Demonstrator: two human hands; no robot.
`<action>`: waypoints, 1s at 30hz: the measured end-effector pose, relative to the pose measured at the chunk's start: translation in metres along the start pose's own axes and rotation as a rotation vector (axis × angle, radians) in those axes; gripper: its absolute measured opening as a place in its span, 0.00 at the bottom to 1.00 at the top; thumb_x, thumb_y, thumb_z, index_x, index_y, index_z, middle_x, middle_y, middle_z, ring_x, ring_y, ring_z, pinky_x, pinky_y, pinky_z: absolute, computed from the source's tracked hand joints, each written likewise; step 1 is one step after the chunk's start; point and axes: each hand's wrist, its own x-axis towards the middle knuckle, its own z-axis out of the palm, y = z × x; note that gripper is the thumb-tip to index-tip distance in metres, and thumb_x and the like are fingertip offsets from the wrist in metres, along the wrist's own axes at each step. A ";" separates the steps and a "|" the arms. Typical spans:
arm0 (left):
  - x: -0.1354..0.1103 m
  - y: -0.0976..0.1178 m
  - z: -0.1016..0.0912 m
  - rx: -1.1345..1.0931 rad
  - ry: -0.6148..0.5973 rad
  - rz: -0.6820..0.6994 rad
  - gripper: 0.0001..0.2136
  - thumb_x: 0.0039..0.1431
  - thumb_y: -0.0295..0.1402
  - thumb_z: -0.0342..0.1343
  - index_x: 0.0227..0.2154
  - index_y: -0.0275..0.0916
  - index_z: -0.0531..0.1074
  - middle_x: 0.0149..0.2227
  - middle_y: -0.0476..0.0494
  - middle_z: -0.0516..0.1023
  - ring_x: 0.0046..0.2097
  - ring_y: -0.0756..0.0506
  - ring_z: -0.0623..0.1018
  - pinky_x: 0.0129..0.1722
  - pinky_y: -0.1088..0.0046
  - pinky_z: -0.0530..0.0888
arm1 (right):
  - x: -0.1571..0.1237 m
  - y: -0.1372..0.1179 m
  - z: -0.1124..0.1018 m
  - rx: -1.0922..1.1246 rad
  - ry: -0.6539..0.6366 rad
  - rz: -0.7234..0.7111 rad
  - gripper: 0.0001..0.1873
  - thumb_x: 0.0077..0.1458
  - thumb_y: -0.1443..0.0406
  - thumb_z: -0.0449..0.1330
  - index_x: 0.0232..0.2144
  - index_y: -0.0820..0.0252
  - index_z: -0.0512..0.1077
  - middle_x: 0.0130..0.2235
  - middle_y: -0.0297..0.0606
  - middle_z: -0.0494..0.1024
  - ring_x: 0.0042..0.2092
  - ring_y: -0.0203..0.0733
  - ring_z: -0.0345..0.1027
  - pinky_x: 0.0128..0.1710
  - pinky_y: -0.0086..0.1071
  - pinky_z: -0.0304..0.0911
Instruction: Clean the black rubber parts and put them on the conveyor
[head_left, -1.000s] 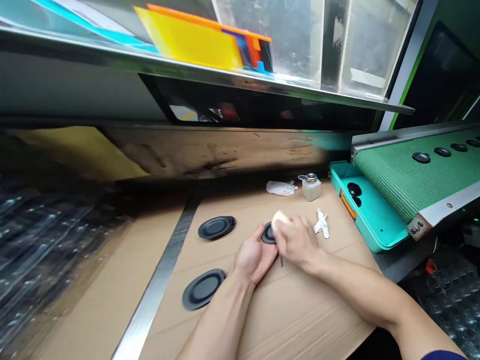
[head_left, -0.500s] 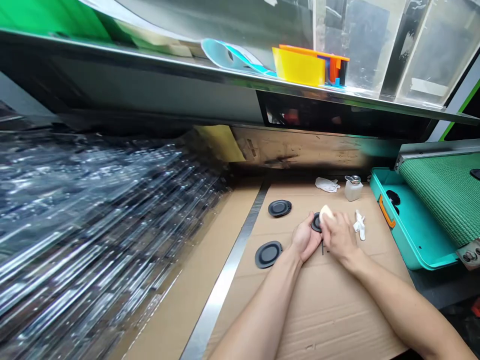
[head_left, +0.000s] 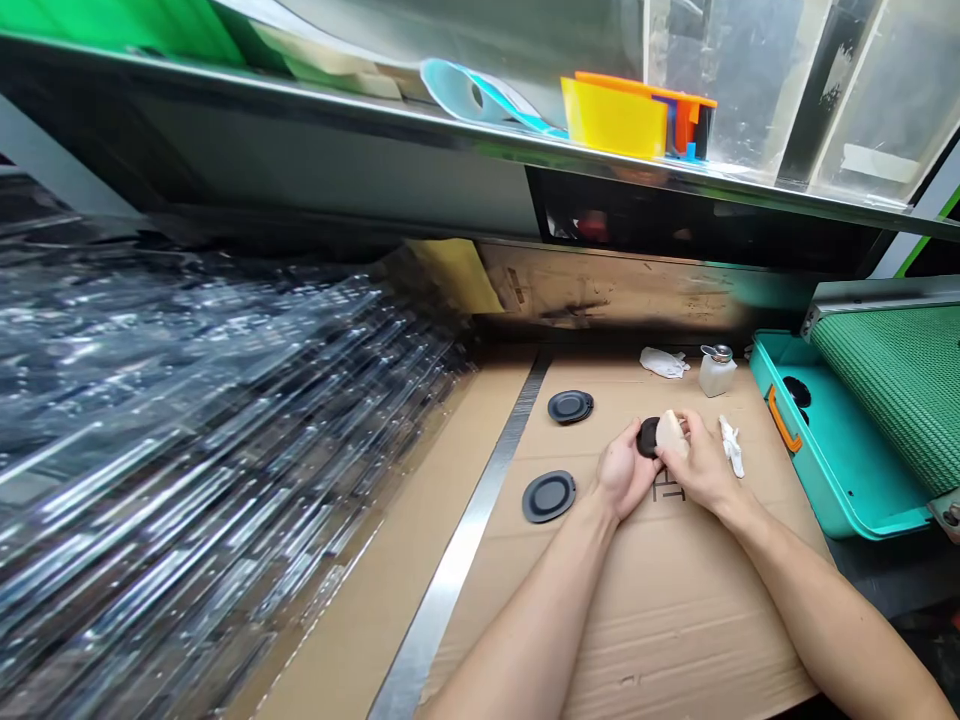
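Left hand (head_left: 624, 472) was cupped and narrow, its fingers (head_left: 634, 441) against the underside of a black rubber disc (head_left: 648, 437), held just above the cardboard sheet (head_left: 675, 620) near the middle of the tabletop. Right hand (head_left: 709, 465) gripped a pale wad (head_left: 671, 435), material not determined, and pressed it onto the disc's face.

Two similar black discs lay on the cardboard left of the hands: one (head_left: 570, 406) toward the far edge, one (head_left: 549, 496) closer in. Near the far edge stood a small bottle with a metal cap (head_left: 717, 372), beside a crumpled white cloth (head_left: 663, 362). A white cloth strip (head_left: 731, 446) lay just right of the right hand. Past the right edge sat a teal tray (head_left: 825, 490) containing black discs (head_left: 796, 391), below a green mesh conveyor belt (head_left: 907, 385). A steel strip (head_left: 457, 560) ran along the cardboard's left edge.
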 end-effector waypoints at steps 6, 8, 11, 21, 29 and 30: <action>0.001 -0.008 0.002 0.006 -0.005 -0.028 0.18 0.71 0.37 0.44 0.48 0.31 0.75 0.46 0.32 0.81 0.50 0.39 0.80 0.56 0.60 0.75 | 0.000 -0.015 0.009 -0.063 -0.088 0.040 0.19 0.65 0.61 0.53 0.56 0.59 0.65 0.49 0.44 0.79 0.49 0.47 0.75 0.47 0.36 0.67; 0.002 -0.009 0.001 0.006 -0.008 -0.028 0.19 0.72 0.37 0.43 0.49 0.30 0.75 0.47 0.32 0.81 0.51 0.39 0.80 0.56 0.61 0.75 | 0.006 -0.017 0.012 -0.141 -0.059 0.037 0.19 0.66 0.61 0.51 0.57 0.60 0.64 0.50 0.45 0.79 0.49 0.47 0.74 0.46 0.35 0.66; 0.005 -0.009 -0.001 0.007 -0.002 -0.002 0.18 0.72 0.36 0.43 0.51 0.32 0.74 0.49 0.33 0.81 0.52 0.41 0.80 0.56 0.61 0.76 | 0.012 -0.015 0.012 -0.292 -0.008 0.096 0.19 0.68 0.62 0.49 0.58 0.61 0.63 0.51 0.47 0.78 0.50 0.48 0.74 0.46 0.35 0.65; 0.007 -0.017 -0.007 0.078 -0.001 0.011 0.16 0.71 0.37 0.47 0.50 0.33 0.74 0.51 0.33 0.80 0.54 0.40 0.79 0.57 0.59 0.74 | 0.008 -0.013 0.006 -0.337 -0.006 0.058 0.17 0.68 0.62 0.50 0.55 0.60 0.66 0.47 0.46 0.79 0.47 0.48 0.74 0.43 0.34 0.63; 0.003 0.013 -0.007 0.135 0.134 0.213 0.13 0.72 0.40 0.45 0.49 0.38 0.67 0.39 0.36 0.80 0.39 0.44 0.83 0.40 0.67 0.80 | 0.001 -0.001 -0.010 -0.347 -0.003 0.000 0.14 0.69 0.57 0.51 0.48 0.56 0.72 0.43 0.40 0.80 0.46 0.45 0.72 0.53 0.39 0.57; 0.003 0.017 -0.008 0.122 0.136 0.198 0.14 0.71 0.42 0.45 0.48 0.38 0.67 0.38 0.36 0.80 0.37 0.44 0.83 0.36 0.69 0.79 | 0.000 -0.002 -0.014 -0.377 0.007 -0.020 0.16 0.70 0.56 0.50 0.45 0.55 0.75 0.42 0.40 0.80 0.47 0.45 0.71 0.53 0.39 0.57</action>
